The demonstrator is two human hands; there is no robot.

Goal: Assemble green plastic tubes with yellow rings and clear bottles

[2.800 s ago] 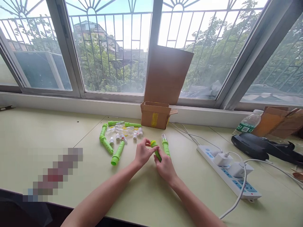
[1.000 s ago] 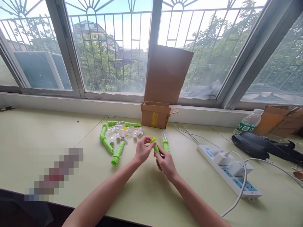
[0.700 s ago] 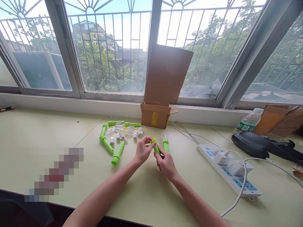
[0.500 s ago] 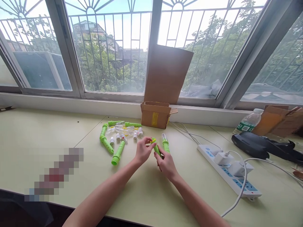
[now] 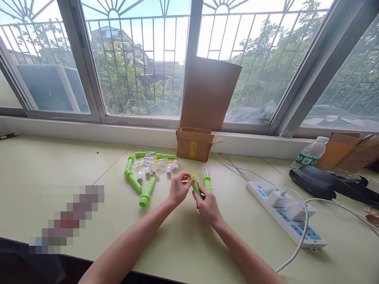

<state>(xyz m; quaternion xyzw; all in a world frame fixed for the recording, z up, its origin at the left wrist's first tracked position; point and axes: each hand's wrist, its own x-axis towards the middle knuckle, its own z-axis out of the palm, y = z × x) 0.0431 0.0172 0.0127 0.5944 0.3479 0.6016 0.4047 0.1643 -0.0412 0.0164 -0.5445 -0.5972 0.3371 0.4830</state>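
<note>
Gripping a green tube (image 5: pixel 196 189) at the middle of the table (image 5: pixel 166 248), you hold it tilted between both hands. Your right hand (image 5: pixel 206 205) curls its fingers closed around the near part of the tube; your left hand (image 5: pixel 178 190) pinches thumb and fingertips together at the far end, where a yellow ring (image 5: pixel 191 177) shows. Writing is scarce: the bottle (image 5: pixel 314 150) at far right wears a green label (image 5: pixel 305 159) with a white, barcode-like panel, its lettering too small for you to read. The cardboard box (image 5: pixel 186 149) at the far middle bears a strip of yellow tape (image 5: pixel 193 149). Your hands cover much of the held tube, and the lower fingers of your right hand are largely hidden. Just right of them lies a second tube with a clear tip (image 5: pixel 205 172), its near end covered by your right hand. To the left, green tubes (image 5: pixel 147 192) edge a cluster of clear pieces (image 5: pixel 151 161) and white caps (image 5: pixel 147 171), which overlap too much for you to count. A pixelated patch (image 5: pixel 69 221) masks the near left. Your forearms and the black strapped object (image 5: pixel 314 182) at right are cut off by the frame.
</note>
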